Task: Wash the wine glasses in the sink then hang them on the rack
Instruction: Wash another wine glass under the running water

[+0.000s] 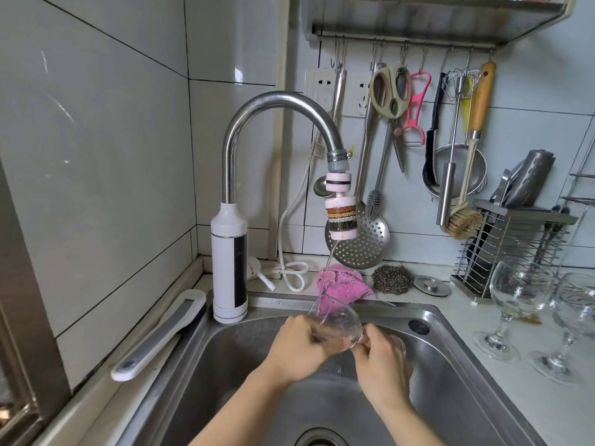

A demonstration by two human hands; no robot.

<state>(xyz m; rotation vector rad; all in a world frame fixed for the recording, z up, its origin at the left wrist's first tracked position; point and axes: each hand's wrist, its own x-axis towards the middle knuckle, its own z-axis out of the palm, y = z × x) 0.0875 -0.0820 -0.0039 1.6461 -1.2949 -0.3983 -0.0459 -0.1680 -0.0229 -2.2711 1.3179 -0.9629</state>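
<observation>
- We count three wine glasses: one in the hands and two on the tabletop [521,400].
- The glass [338,323] is over the sink [450,381], just below the tap. It is tilted with its mouth toward 11 o'clock, and a thin stream [327,268] runs into it.
- The left hand [299,346] grips the bowl from the 9 o'clock side, with its fingers curled round the glass.
- The right hand [383,358] is at the 4 o'clock end of the glass. Its fingers pinch the stem, and the foot shows blurred behind them.
- The second glass [518,291] and third glass [576,304] stand upright at 3 o'clock from the sink. Their bowls are just beside each other.
- There is one tap [277,104], curving over the sink, with one banded filter [342,217] on its spout.
- Two sockets [322,88] sit on the wall at 1 o'clock from the tap. The small print on the right-hand one is too small for us to read.
- One tag [317,148] on the white cable carries marks that we cannot read.
- Hanging from the rail [405,43] we count one pair of scissors [391,91], one pink peeler [415,104], one skimmer [360,243] and one strainer [457,169].
- At 12 o'clock behind the sink lie one pink cloth [338,281], one scourer [392,280] and one metal plug [432,285].
</observation>
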